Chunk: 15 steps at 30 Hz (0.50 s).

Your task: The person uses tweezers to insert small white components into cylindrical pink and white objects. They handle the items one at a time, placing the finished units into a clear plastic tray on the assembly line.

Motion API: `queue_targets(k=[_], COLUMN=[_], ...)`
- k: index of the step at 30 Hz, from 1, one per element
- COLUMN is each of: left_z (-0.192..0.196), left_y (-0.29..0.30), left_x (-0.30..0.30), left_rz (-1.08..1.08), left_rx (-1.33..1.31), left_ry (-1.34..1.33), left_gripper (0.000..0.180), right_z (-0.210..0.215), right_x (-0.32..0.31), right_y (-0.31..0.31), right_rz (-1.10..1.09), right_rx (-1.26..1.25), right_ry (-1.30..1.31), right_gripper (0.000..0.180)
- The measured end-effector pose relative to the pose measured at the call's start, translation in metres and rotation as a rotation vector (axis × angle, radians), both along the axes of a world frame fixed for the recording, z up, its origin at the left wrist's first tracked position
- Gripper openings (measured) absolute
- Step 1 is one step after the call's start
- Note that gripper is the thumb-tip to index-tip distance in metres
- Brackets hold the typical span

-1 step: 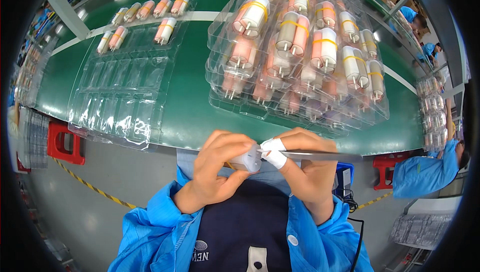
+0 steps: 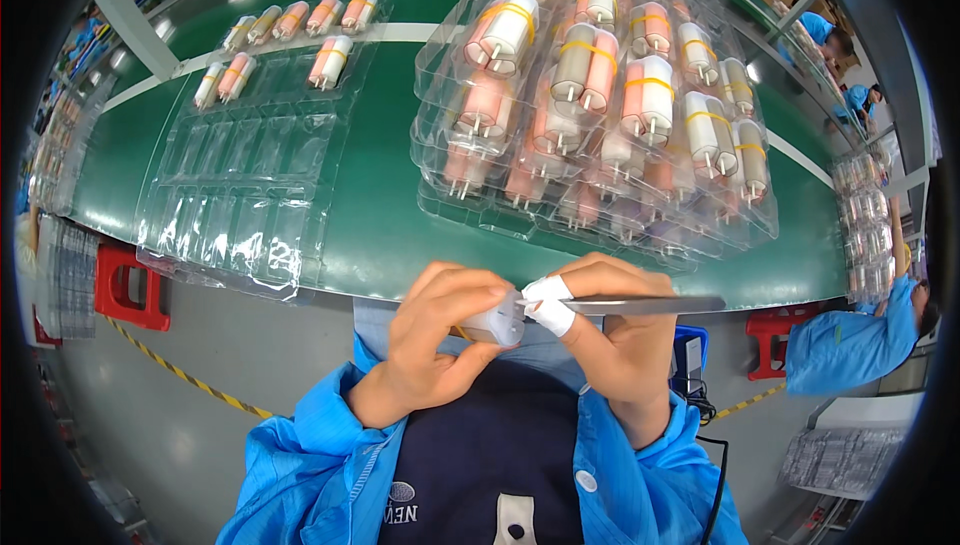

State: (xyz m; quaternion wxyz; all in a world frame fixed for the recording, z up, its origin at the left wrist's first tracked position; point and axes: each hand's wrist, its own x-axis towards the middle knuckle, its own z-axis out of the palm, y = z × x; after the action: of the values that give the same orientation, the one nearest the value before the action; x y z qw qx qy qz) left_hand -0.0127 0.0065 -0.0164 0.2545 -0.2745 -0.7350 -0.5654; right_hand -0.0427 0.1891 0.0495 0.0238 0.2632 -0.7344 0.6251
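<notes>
Just off the near edge of the green table, my left hand [image 2: 430,335] is closed around a white translucent rounded block [image 2: 500,325] with a yellow band. Its end face and short pins point right. My right hand [image 2: 620,340], with white tape on its thumb and a finger, pinches a long slim metal tool [image 2: 660,306]. The narrow end of that tool is at the pins of the block; the wider end sticks out to the right. Whether it is a blade or tweezers I cannot tell.
A stack of clear plastic trays [image 2: 432,150] holds many banded white, pink and grey blocks. Farther left lies another clear tray [image 2: 240,195] with several banded blocks in its far rows. Red stools [image 2: 135,290] stand below the table, and a co-worker in blue [image 2: 850,345] is at right.
The outer right end of the metal tool has risen slightly. My right hand has turned a little with it; my left hand and the block stay almost still.
</notes>
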Motion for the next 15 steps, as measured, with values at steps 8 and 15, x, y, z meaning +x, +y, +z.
queue_targets(k=[8, 15], left_z=[-0.004, 0.002], left_y=[0.007, -0.002], left_x=[0.007, 0.002], left_rz=[-0.043, -0.049], left_rx=[0.292, 0.164], left_ry=[-0.331, -0.327], left_gripper=[0.049, 0.054], right_z=[-0.008, -0.011], right_x=[-0.004, 0.018], right_y=[0.003, -0.002], right_rz=[0.011, -0.029], right_rx=[-0.216, -0.445], right_ry=[-0.177, -0.290], right_gripper=[0.009, 0.019])
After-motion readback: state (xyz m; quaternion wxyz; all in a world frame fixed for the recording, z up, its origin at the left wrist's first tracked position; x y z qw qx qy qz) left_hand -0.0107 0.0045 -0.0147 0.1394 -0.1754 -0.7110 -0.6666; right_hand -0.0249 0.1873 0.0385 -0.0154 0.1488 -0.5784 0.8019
